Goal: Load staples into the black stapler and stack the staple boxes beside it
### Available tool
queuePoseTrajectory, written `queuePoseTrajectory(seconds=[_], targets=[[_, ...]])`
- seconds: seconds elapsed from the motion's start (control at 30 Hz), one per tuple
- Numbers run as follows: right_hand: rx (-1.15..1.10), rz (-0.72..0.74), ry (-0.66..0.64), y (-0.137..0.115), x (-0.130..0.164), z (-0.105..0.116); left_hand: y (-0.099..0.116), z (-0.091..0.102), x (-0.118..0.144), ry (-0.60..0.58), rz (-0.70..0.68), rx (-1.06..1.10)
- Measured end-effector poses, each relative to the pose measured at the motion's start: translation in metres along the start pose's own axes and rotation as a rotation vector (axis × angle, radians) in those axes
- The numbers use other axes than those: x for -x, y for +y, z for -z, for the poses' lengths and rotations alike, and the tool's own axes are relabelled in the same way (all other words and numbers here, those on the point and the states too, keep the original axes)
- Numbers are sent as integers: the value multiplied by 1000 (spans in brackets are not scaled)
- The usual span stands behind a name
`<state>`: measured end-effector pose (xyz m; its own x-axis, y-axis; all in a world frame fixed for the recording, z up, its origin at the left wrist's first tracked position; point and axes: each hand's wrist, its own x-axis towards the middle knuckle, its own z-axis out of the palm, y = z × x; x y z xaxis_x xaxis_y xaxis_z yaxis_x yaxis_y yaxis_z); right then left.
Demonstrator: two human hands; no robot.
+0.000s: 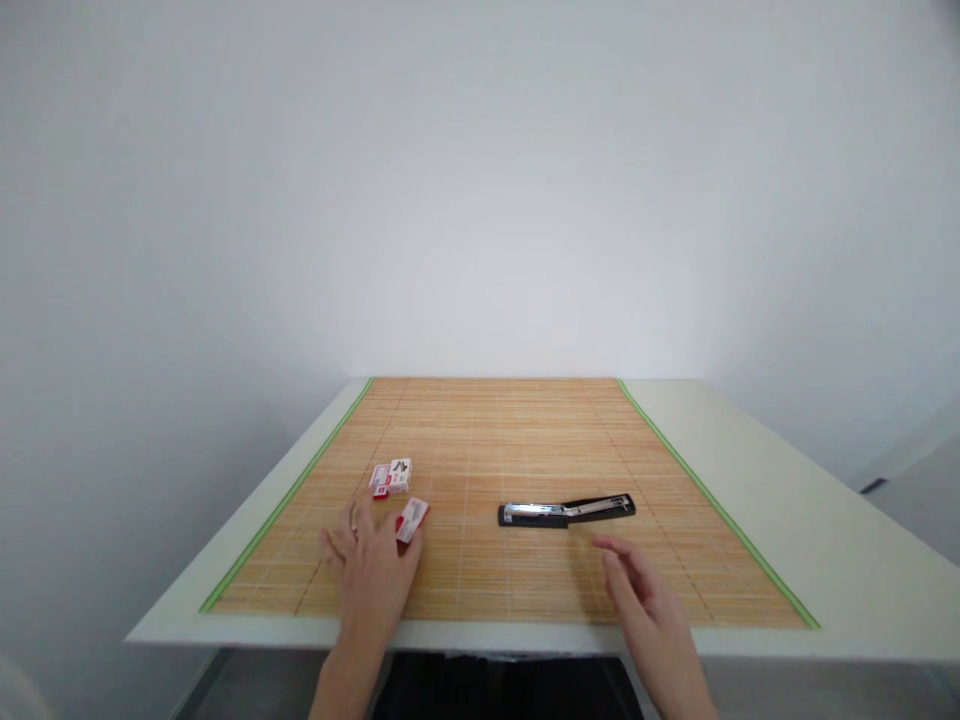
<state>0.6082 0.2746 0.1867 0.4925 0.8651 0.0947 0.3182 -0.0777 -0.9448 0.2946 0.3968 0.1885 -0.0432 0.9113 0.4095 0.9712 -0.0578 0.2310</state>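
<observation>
My left hand (371, 565) is low over the mat, its thumb and index finger around the near end of a small white-and-red staple box (413, 519). Its other fingers are spread to the left. Just beyond those fingertips lies a second little white-and-red box (391, 476), which looks like a staple box too. A black stapler (566, 510) lies folded wide open to the right, its metal magazine showing. My right hand (649, 605) hovers near the stapler's right half, holding nothing, with thumb and index finger apart.
A bamboo mat (487, 430) with green edging covers the middle of the white table (750, 480). The table's near edge runs just in front of my body. White walls (480, 200) rise behind the table and at its sides.
</observation>
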Motion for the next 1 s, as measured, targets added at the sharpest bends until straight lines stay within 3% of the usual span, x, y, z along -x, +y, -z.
queuePoseTrajectory(seconds=[0.13, 0.2, 0.37, 0.57, 0.63, 0.7, 0.87, 1.0], targets=[[-240, -305, -385, -11, 9, -24, 36, 5, 19, -364, -326, 311], [-287, -411, -506, -14, 11, -30, 60, 7, 27, -498, -452, 478], [-368, -497, -551, -13, 9, -23, 103, 7, 30, -574, -572, 649], [-412, -531, -622, -11, 1, 11, 107, -6, 28, -559, -576, 687], [-296, -488, -585, -7, -5, 22, 100, -9, 28, -541, -543, 697], [-127, -352, -532, -2, -12, 25, 94, -11, 27, -521, -517, 699], [313, 75, -530, -5, -23, 6, 85, -12, 24, -509, -511, 701], [466, 173, -555, -11, -30, 1, 80, -12, 23, -508, -504, 712]])
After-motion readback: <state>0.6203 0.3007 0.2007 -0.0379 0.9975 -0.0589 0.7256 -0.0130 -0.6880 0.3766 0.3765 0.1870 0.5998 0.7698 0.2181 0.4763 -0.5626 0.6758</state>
